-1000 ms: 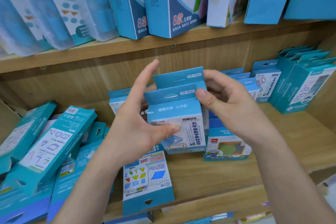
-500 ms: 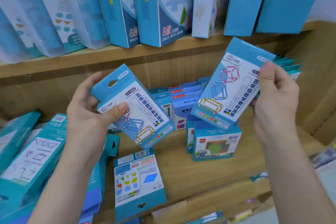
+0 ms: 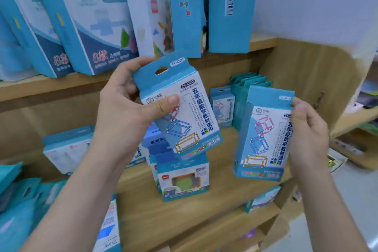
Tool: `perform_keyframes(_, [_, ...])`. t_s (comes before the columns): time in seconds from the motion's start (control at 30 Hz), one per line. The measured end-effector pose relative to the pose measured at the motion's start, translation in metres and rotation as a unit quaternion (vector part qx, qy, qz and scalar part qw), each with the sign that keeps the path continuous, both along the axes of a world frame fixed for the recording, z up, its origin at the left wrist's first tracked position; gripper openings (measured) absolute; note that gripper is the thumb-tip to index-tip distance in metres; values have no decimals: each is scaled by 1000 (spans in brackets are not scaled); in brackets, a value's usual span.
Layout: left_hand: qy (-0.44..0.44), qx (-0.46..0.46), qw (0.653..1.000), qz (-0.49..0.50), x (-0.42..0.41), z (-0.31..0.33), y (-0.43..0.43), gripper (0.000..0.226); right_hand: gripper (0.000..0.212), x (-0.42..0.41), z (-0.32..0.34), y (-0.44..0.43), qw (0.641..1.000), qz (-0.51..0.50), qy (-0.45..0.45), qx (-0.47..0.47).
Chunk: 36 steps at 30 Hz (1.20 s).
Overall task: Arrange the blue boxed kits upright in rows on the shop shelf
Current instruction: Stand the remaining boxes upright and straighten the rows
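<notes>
The left hand (image 3: 126, 108) pinches one blue kit (image 3: 184, 112) at frame centre and the right hand (image 3: 306, 135) curls round a second kit (image 3: 259, 139) at lower right, both face-out over the wooden shelf (image 3: 221, 196), seemingly for standing in the blurry upright row (image 3: 243, 100) behind.

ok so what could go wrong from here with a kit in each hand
1. The right hand grips the right kit only along one edge, so it may twist or slip.
2. The left hand holds the left kit tilted just over the stacked boxes; lowering it could topple them.
3. With both hands full, nothing steadies the upright row at the back.
</notes>
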State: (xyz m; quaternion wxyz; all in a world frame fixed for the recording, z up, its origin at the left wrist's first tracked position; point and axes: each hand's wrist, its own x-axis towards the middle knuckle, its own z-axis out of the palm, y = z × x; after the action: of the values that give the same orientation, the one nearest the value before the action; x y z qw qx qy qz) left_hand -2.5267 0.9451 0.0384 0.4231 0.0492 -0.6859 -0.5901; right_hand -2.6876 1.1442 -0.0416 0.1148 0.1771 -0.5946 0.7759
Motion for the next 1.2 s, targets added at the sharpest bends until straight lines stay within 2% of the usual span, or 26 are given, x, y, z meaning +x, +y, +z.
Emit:
perform_keyframes(0.1, [-41, -13, 999, 10, -44, -5, 26, 59, 27, -30, -16, 22, 999, 20, 9, 30])
perform_keyframes(0.2, [-123, -96, 987, 44, -90, -18, 46, 56, 23, -53, -28, 39, 997, 51, 8, 61])
perform_keyframes(0.3, [-192, -175, 961, 93, -134, -32, 51, 57, 22, -73, -38, 49, 994, 72, 19, 80])
perform_keyframes(0.53, [-326, -269, 895, 139, -216, -49, 49, 55, 23, -101, -50, 58, 986, 135, 31, 94])
perform_keyframes(0.67, [-406, -346, 834, 143, -240, -65, 41, 58, 23, -112, -57, 56, 980, 169, 21, 101])
perform_keyframes(0.83, [-453, -440, 759, 159, -257, -88, 33, 61, 33, -122, -69, 45, 972, 210, 14, 106])
perform_keyframes(0.93, [-479, -536, 651, 243, -261, -93, 28, 61, 35, -126, -72, 39, 967, 232, 12, 105])
perform_keyframes(1.0, [-488, -569, 599, 282, -264, -90, 25, 64, 33, -129, -72, 35, 964, 243, 13, 104])
perform_keyframes(1.1, [-522, -579, 565, 268, -268, -80, 24, 67, 35, -135, -72, 27, 961, 256, 11, 102])
perform_keyframes(1.2, [-553, -580, 551, 235, -271, -74, 30, 69, 36, -141, -73, 21, 960, 261, 10, 104])
